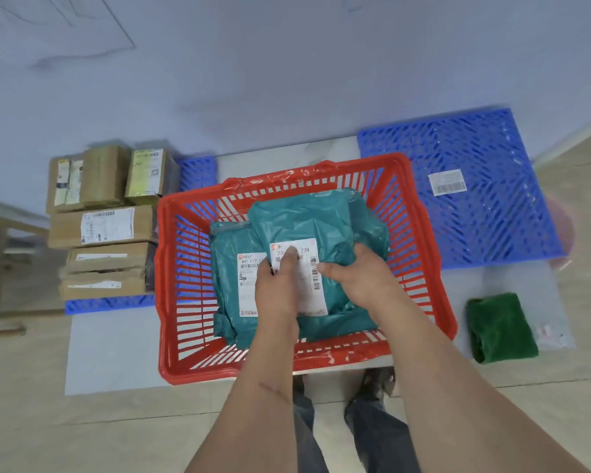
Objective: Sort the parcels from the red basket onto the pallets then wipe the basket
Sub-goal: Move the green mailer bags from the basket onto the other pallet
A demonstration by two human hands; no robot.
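Both hands, left hand (280,288) and right hand (359,278), grip the top teal parcel (325,220) over a second teal parcel (229,264) inside the red basket (171,288), cardboard boxes (106,227) stacked on the left pallet (110,303), right blue pallet (485,206) far right, green cloth (500,327) near right

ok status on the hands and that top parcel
Left hand and right hand gripping top teal parcel, in red basket. Second teal parcel beneath. Nothing blocking.
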